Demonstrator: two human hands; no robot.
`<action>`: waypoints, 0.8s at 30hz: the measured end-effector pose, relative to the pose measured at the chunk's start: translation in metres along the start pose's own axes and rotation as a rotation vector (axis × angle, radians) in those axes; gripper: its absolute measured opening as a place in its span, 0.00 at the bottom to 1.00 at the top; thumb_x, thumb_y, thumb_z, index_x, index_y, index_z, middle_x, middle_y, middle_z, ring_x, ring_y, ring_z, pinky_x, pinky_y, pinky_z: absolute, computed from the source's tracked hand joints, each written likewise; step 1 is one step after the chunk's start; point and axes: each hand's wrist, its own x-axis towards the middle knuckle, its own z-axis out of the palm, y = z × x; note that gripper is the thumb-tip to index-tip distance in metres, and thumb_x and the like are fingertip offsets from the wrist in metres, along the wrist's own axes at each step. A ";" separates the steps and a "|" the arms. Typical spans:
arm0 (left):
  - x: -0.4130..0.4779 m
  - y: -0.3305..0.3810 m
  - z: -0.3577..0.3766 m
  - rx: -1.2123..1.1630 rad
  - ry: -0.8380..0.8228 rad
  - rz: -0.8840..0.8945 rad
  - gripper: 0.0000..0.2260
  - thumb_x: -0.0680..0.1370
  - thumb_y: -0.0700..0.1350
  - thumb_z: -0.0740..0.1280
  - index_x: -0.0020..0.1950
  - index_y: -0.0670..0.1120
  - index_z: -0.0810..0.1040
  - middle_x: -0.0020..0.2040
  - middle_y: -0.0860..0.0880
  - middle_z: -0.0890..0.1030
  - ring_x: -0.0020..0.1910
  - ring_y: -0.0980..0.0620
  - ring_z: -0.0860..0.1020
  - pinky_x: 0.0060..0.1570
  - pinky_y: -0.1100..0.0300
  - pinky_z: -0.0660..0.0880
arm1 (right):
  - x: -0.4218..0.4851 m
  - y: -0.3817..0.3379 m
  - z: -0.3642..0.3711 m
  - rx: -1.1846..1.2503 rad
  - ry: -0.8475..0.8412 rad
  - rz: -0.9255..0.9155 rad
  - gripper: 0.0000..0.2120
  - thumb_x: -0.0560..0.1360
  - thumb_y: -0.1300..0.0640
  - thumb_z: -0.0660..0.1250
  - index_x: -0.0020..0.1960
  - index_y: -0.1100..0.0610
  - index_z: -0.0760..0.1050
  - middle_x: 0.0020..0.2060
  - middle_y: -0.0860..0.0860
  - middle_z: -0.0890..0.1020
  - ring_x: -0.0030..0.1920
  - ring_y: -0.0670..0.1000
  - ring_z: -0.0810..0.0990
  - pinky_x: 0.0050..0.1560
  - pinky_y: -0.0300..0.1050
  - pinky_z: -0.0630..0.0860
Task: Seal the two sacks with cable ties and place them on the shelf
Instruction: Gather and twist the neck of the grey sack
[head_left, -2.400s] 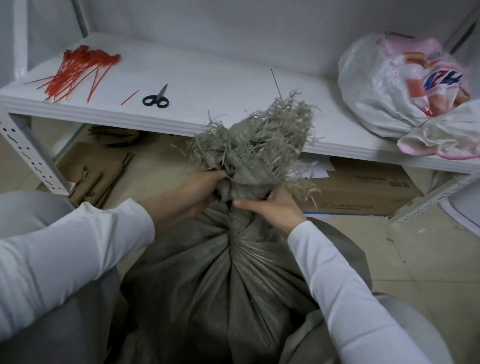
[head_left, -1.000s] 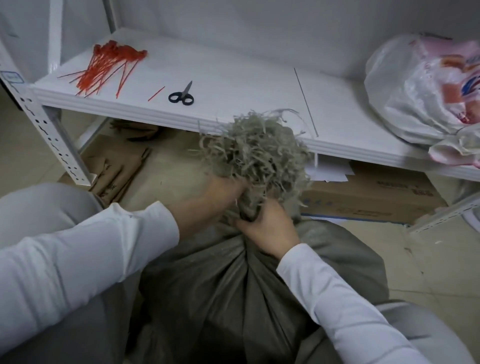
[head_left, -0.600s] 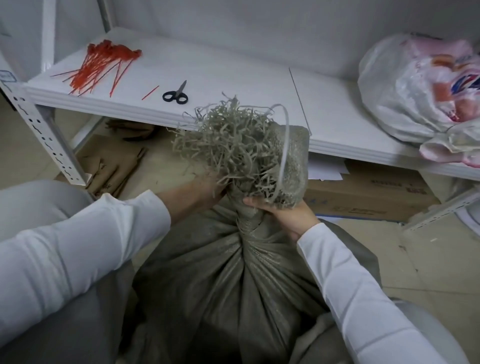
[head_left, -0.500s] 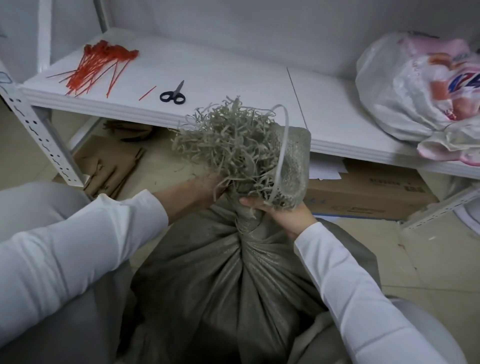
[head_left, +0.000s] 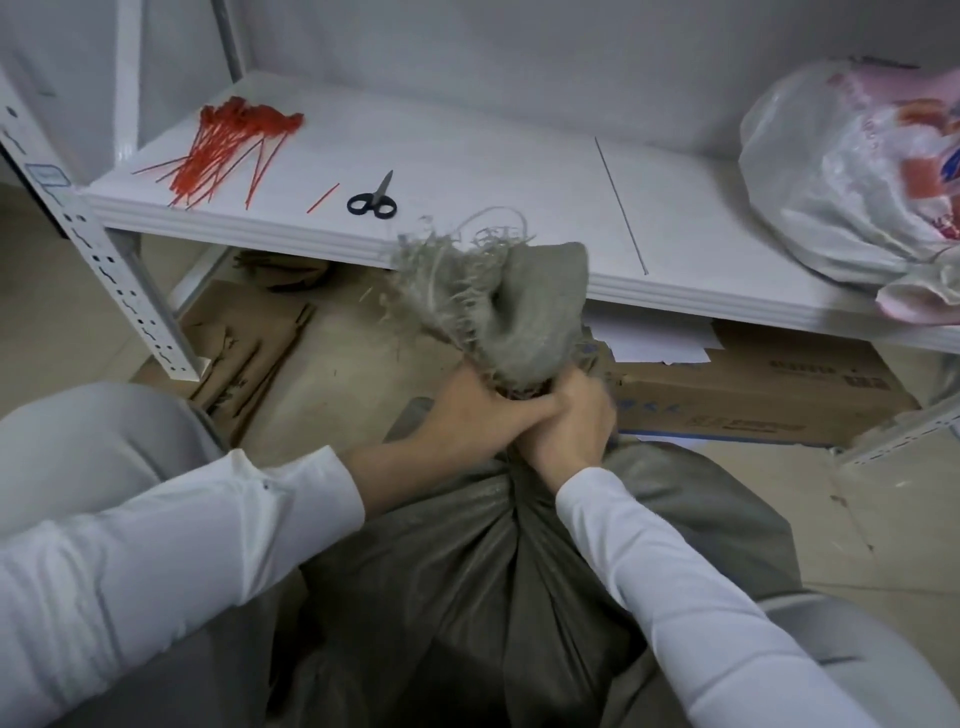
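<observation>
A person's left hand (head_left: 475, 413) and right hand (head_left: 566, 428) clamp the gathered neck of a grey woven sack (head_left: 519, 571) on the floor before a white shelf (head_left: 493, 150), fingers (head_left: 579, 387) curled tight round it. Red cable ties (head_left: 228, 140), scissors (head_left: 371, 200) and a white sack (head_left: 841, 171) lie on the shelf.

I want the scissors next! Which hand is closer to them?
Left. The left hand grips the gathered sack, below and right of the scissors; the right hand grips it farther right.

Pale grey wall (head_left: 519, 52); beige tiled floor (head_left: 857, 509); cardboard box (head_left: 753, 395), perhaps flattened cartons (head_left: 244, 353) too, under white shelf (head_left: 467, 156).
</observation>
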 end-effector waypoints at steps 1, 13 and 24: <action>0.000 -0.003 0.000 -0.080 0.034 -0.040 0.14 0.65 0.44 0.79 0.44 0.52 0.78 0.40 0.64 0.78 0.40 0.73 0.74 0.37 0.79 0.70 | -0.005 -0.003 0.005 -0.001 0.007 -0.052 0.05 0.74 0.55 0.64 0.42 0.56 0.74 0.44 0.56 0.82 0.49 0.62 0.79 0.40 0.47 0.70; 0.032 -0.001 -0.020 -0.320 0.185 -0.142 0.17 0.71 0.46 0.75 0.58 0.44 0.79 0.55 0.51 0.82 0.55 0.53 0.79 0.61 0.52 0.75 | 0.003 0.009 -0.015 0.184 -0.169 -0.263 0.18 0.62 0.47 0.79 0.35 0.46 0.69 0.31 0.44 0.77 0.34 0.45 0.76 0.35 0.37 0.67; 0.044 -0.005 -0.018 -0.457 0.221 -0.317 0.18 0.72 0.48 0.73 0.60 0.45 0.78 0.54 0.49 0.82 0.49 0.52 0.79 0.45 0.59 0.76 | 0.026 0.016 -0.042 0.790 0.074 -0.131 0.03 0.72 0.59 0.72 0.43 0.54 0.84 0.40 0.49 0.86 0.43 0.49 0.84 0.49 0.45 0.80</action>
